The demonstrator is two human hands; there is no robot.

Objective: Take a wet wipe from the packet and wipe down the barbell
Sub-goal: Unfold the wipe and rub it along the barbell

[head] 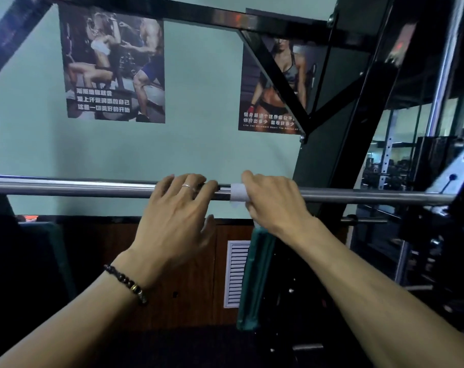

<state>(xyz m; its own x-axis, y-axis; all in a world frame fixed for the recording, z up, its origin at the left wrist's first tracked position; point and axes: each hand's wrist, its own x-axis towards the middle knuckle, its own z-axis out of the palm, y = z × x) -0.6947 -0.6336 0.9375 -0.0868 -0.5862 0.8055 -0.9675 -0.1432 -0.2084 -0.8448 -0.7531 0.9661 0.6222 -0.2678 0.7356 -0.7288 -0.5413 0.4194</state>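
Gym wall (204,107) behind barbell (66,187). Right hand (274,199) wraps white wipe (239,192) round bar; left hand (176,213) just beside, fingers draped over bar, grip loose.

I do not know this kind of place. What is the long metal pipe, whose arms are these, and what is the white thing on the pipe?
The single picture comes from a camera worn on a person's head, so the two arms are that person's own. The pipe is a gym barbell resting across a black rack. The right hand presses a white wet wipe around the bar to clean it. The left hand, wearing a ring, rests on the bar beside it. The wipe packet is not visible. Posters hang on the wall.
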